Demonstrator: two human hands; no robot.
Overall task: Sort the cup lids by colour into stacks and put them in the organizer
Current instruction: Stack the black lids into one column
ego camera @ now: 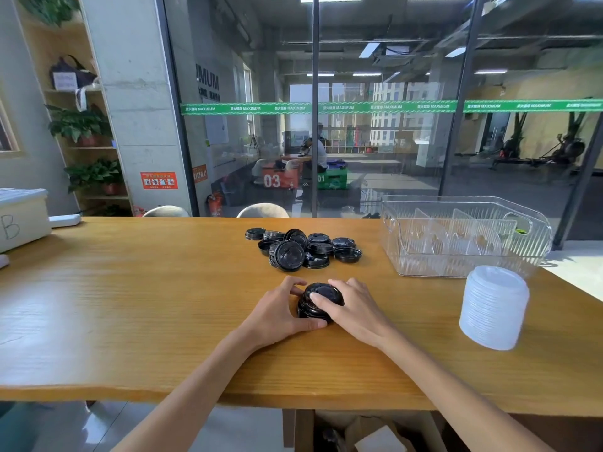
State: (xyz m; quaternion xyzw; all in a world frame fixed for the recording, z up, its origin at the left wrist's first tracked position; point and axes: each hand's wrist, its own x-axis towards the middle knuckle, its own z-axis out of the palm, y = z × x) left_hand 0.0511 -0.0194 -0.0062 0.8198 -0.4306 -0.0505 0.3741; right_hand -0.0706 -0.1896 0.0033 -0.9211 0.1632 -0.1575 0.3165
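My left hand and right hand clasp the short black lid stack near the desk's front edge. Squaring its rims should help before adding from the loose black pile; the organizer waits at the far right corner.

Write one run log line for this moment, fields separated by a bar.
phase: stacking black | both hands grip black stack | loose black lids remain | white stack done | organizer unfilled

Lid stack sat on worktop between both hands; loose lid pile behind it; organizer far right, second stack before it.
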